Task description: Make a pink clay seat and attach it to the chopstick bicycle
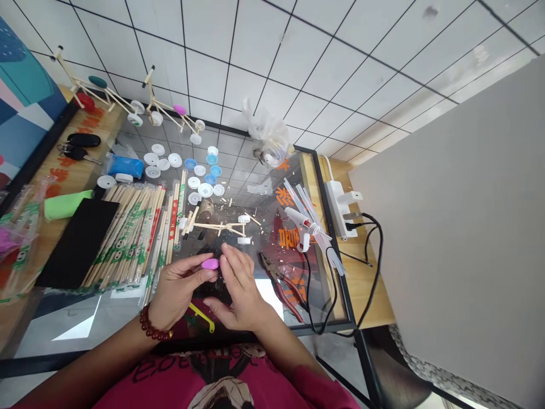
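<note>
My left hand pinches a small oval lump of pink modelling clay between thumb and fingertips. Close against its right end is my right hand, fingers stretched out and thumb apart; whether its fingertips touch the clay I cannot tell. Just beyond both hands lies a small tricycle-like frame of wooden sticks with white bottle caps as wheels. A yellow plastic tool lies partly hidden below my hands.
Pliers, a glue gun and glue sticks lie right, beside a power strip. Left are wrapped chopsticks, black sheet, green clay. Behind are bottle caps, finished stick tricycles, a plastic bag.
</note>
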`<state>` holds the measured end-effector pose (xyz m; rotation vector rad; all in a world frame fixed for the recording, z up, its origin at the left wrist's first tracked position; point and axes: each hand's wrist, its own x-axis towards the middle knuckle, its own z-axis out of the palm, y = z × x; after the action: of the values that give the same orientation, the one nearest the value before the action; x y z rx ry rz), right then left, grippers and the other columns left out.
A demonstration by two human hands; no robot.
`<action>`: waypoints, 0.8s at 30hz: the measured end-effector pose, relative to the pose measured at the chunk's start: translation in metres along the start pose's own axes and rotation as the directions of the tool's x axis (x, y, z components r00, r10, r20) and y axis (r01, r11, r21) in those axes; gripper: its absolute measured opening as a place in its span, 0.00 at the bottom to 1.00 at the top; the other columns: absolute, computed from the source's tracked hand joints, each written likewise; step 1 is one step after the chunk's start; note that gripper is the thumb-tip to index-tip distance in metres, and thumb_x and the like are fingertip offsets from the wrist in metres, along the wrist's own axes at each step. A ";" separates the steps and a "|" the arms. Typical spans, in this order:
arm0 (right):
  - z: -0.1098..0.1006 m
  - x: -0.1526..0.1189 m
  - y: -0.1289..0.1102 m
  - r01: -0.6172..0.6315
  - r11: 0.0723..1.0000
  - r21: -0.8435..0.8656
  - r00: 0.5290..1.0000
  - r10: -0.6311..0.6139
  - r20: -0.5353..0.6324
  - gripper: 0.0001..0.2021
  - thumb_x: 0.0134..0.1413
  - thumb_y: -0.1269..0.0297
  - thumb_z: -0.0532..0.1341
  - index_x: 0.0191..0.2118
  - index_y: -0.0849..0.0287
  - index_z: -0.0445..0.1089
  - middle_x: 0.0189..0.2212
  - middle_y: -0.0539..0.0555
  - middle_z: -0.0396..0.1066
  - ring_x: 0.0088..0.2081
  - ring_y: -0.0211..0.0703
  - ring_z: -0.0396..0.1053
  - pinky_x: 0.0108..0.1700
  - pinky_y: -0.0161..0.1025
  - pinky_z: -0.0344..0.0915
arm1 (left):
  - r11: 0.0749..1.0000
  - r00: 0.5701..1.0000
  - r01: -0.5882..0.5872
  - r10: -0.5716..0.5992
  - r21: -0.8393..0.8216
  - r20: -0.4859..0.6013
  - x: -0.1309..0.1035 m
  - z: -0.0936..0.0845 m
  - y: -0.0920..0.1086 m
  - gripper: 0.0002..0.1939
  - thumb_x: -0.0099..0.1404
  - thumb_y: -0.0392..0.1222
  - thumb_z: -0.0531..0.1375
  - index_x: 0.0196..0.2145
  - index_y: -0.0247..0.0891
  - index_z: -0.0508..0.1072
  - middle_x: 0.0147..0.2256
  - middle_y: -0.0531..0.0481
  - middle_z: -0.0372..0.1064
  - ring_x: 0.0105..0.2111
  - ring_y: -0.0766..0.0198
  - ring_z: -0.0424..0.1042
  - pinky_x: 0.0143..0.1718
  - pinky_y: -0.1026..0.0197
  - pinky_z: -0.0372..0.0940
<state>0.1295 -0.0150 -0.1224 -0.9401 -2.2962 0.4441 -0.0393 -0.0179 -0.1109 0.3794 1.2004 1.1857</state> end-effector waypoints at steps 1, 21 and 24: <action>0.000 0.000 0.000 0.000 1.000 0.001 1.000 0.000 -0.006 0.43 0.62 0.53 0.58 0.73 0.62 0.34 0.70 0.69 0.49 0.70 0.59 0.48 0.65 0.59 0.54 | 1.000 1.000 -0.015 0.015 0.020 0.003 0.000 -0.001 -0.001 0.21 0.40 0.43 0.78 0.35 0.39 0.84 0.29 0.47 0.81 0.25 0.66 0.78 0.31 0.66 0.76; -0.004 0.000 0.002 -0.003 0.996 0.087 1.000 0.005 -0.024 0.41 0.58 0.52 0.61 0.72 0.56 0.43 0.70 0.65 0.49 0.69 0.61 0.52 0.64 0.61 0.55 | 0.625 0.786 -0.612 0.548 0.485 0.286 -0.004 -0.009 0.006 0.08 0.59 0.41 0.69 0.38 0.45 0.84 0.38 0.48 0.82 0.36 0.61 0.81 0.38 0.63 0.78; -0.005 0.001 0.001 -0.024 0.995 0.092 0.998 0.030 -0.059 0.40 0.58 0.53 0.61 0.71 0.56 0.44 0.70 0.67 0.48 0.68 0.61 0.54 0.63 0.60 0.55 | 0.665 0.820 -0.567 0.512 0.486 0.256 -0.004 -0.010 0.003 0.09 0.58 0.42 0.69 0.39 0.44 0.83 0.39 0.47 0.82 0.36 0.60 0.81 0.38 0.62 0.78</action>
<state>0.1326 -0.0129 -0.1185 -0.9278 -2.1922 0.5211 -0.0485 -0.0230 -0.1107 1.2988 1.3747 1.2811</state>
